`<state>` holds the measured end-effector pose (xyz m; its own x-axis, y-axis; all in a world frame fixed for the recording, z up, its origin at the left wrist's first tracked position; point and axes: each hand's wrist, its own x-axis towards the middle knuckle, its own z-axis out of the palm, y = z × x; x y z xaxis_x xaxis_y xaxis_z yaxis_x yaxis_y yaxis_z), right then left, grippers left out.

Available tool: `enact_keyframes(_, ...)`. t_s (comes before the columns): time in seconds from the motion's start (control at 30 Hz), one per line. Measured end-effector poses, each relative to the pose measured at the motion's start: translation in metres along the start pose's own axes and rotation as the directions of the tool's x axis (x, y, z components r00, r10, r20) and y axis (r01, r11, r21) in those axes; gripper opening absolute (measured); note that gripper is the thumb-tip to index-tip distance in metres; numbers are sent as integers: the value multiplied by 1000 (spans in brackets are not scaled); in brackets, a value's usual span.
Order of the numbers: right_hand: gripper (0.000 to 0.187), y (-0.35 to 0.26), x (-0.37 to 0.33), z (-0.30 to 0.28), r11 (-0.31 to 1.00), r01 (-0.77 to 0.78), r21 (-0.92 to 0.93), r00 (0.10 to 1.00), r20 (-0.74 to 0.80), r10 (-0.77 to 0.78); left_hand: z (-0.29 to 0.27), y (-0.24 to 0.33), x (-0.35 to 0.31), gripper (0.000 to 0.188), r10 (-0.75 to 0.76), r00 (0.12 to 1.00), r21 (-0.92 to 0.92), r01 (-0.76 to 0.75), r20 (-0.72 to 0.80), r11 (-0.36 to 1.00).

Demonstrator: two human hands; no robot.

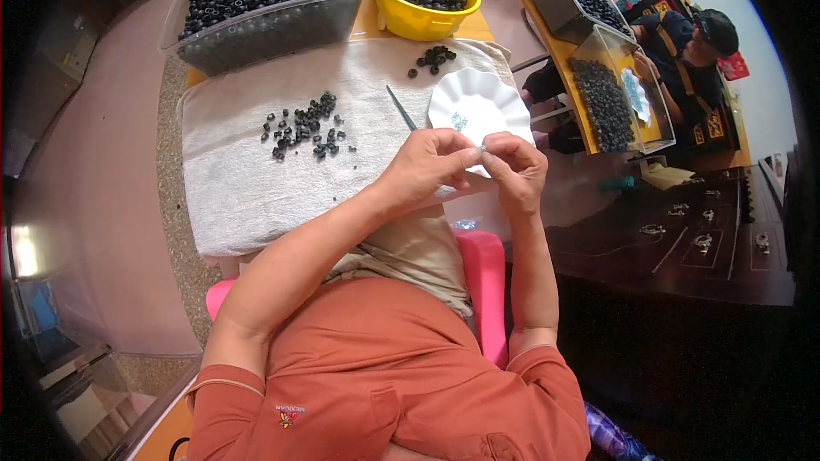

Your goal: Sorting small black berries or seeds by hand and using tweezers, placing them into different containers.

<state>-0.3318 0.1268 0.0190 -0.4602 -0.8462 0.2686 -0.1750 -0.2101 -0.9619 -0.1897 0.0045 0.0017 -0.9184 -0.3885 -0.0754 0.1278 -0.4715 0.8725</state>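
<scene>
Your left hand (427,162) and right hand (519,172) meet over the near side of the white fluted dish (495,102), fingers (461,158) pinched on a tiny pale piece (483,149), too small to identify. Pale-blue bits (459,122) in dish; pointed dark tool (401,107) left of it, on towel (248,196).

Shirt (376,337): rust-orange, short-sleeved, wrinkled; sleeve hems (229,386) carry thin tan trim. Emblem (289,418): small, multicoloured, with lettering, on the chest. Trousers (418,249): pale beige, creased.
</scene>
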Motion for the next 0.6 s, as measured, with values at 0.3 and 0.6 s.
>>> enact_keyframes(0.3, 8, 2, 3, -3, 992, -51, 119, 997, 68, 43, 4, 2, -4, 21, -47, 999, -45, 47, -7, 998)
enact_keyframes(0.6, 11, -11, 5, -6, 988, -136, 68, 981, 150, 125, 1, 0, -3, 24, -73, 997, -45, 75, 36, 996)
